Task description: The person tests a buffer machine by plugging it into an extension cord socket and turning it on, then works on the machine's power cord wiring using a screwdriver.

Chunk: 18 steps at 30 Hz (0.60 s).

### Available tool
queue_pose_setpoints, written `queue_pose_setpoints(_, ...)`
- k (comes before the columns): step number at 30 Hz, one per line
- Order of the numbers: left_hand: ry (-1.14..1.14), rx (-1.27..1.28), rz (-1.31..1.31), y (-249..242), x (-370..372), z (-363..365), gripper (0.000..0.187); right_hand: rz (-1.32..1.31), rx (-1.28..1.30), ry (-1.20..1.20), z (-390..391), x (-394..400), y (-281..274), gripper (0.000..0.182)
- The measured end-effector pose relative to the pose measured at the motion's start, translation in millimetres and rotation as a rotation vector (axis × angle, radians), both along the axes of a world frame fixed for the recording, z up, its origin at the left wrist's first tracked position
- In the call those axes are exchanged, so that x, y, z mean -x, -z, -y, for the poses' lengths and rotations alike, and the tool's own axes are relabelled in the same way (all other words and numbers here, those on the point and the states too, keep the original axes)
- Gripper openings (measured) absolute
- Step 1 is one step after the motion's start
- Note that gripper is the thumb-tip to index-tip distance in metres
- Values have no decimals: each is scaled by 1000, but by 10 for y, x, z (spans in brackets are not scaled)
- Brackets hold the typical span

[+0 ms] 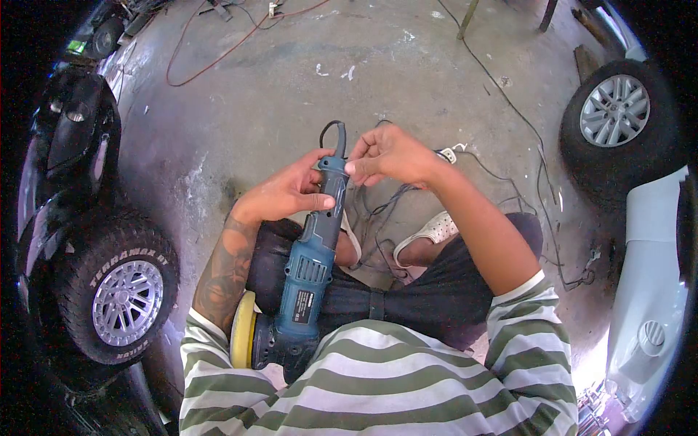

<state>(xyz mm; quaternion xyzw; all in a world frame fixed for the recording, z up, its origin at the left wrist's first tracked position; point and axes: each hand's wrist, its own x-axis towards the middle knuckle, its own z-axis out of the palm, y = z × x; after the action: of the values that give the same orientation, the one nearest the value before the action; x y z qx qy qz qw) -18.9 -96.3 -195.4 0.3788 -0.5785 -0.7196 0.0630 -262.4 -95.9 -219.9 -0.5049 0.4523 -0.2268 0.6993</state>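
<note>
A blue and black electric polisher (311, 251) lies lengthwise against my lap and shirt, its cord end pointing away from me. Its round yellow pad (243, 330) faces left, near my left upper arm. My left hand (287, 190) is closed round the rear of the handle, thumb along the top. From the right, my right hand (392, 156) has its fingers curled in, with thumb and fingertips at the side of the handle's end near the cord. What the fingertips press on is too small to make out. The black power cord (333, 129) loops out from the handle's end.
A white plug socket (449, 154) and tangled dark cables (385, 207) lie on the concrete floor by my white clogs (435, 229). A black vehicle's wheel (127, 301) stands at left; a light vehicle's wheel (614, 109) is at right. A red hose (218, 62) crosses the far floor.
</note>
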Motion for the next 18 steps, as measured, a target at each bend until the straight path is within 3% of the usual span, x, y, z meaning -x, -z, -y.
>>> queue_pose_setpoints(11,-14,-2,5,49,-15,9,84,31,158,-49,7,2,76,19)
queue_pose_setpoints(13,-5,-8,-8,56,-18,23,84,-214,303,-149,-45,-6,-87,18)
queue_pose_setpoints(18,-8,-10,-16,53,-10,16,84,-215,277,-114,-43,-43,-19,17)
